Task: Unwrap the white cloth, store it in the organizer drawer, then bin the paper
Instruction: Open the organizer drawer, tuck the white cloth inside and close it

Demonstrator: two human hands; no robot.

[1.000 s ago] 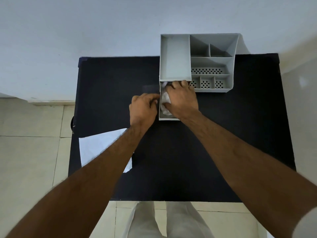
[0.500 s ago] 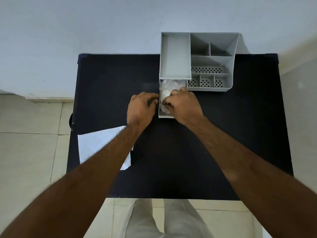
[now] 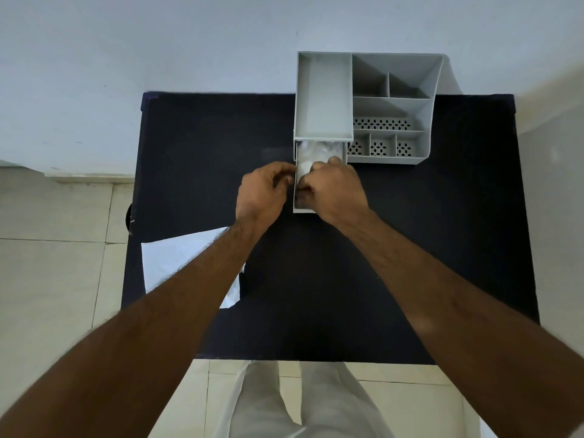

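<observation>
legs (image 3: 303, 403): light trousers at the bottom edge, person standing at the near side of the table, tiled floor underneath.
table (image 3: 363, 279): black top, back edge against a pale wall.
paper (image 3: 177, 257): white sheet lying flat near the table's left edge, partly hidden under the left forearm. Far corner points away and to the right. Well apart from the organizer.
left hand (image 3: 262, 194): just left of the pulled-out drawer, fingers curled in, fingertips at the drawer's left wall. Can't tell whether they grip the wall or only rest against it.
right hand (image 3: 335, 191): over the near half of the drawer, knuckles up, fingers curled down and bunched together into the drawer, pressing on or pinching the cloth. The exact contact is hidden by the hand itself.
drawer (image 3: 303, 210): grey, pulled out toward the person from the organizer's left section. Long axis runs near-far. Near front wall shows below the right hand.
white cloth (image 3: 316, 153): crumpled, inside the drawer. The visible part fills the far half, up to the organizer's front edge; the near part is covered by the right hand. The bundle lies along the drawer's long axis.
organizer (image 3: 423, 121): grey plastic desk organizer at the table's back edge. One long tray on the left above the drawer, several smaller compartments on the right, some with perforated floors.
</observation>
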